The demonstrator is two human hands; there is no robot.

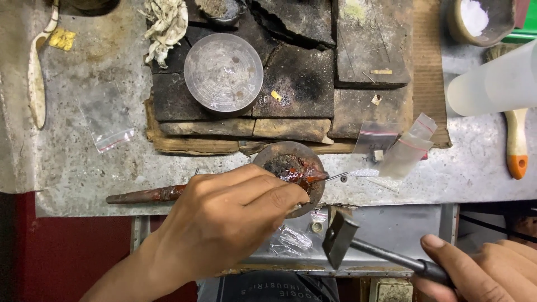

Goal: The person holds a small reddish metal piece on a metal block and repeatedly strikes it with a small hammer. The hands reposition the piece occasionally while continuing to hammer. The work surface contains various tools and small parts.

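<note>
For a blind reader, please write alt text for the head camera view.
A left hand holds a red-coated stick over a round metal block, while the right hand grips a small hammer. Beyond lie charred bricks and small plastic bags.

Bare bench left of round block (pixel 291 168); plastic bags (pixel 400 148), hammer (pixel 342 239) crowd right.

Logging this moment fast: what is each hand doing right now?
Left hand: closed, pinching a red-coated stick over the round block.
Right hand: closed around the handle of a small hammer.
</note>
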